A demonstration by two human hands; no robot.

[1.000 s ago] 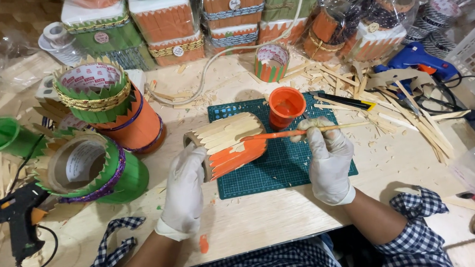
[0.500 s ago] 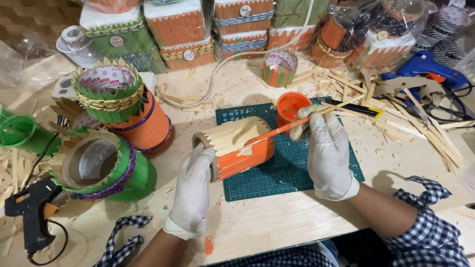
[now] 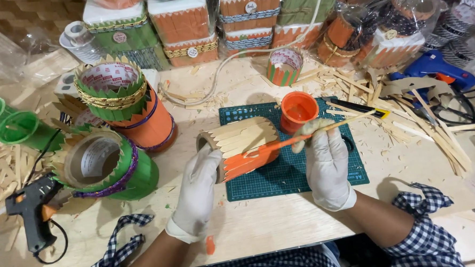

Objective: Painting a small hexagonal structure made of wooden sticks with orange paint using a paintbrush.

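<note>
My left hand (image 3: 196, 191), in a white glove, grips the near end of a stick-clad cylinder (image 3: 241, 142) lying on its side over a green cutting mat (image 3: 298, 171). The cylinder's upper sticks are bare wood and its lower part is painted orange. My gloved right hand (image 3: 327, 164) holds a thin wooden brush (image 3: 323, 131) whose orange-tipped end lies against the cylinder's side. A small orange paint cup (image 3: 298, 110) stands on the mat just behind the brush.
Finished green and orange stick containers (image 3: 123, 104) and a green one (image 3: 106, 167) stand at left. A black glue gun (image 3: 31, 209) lies near left, a blue glue gun (image 3: 437, 70) at right. Loose wooden sticks (image 3: 407, 112) litter the right; wrapped boxes (image 3: 190, 23) line the back.
The brush tip has slid down and left along the cylinder's side. The camera view has shifted slightly; my left hand keeps its hold.
</note>
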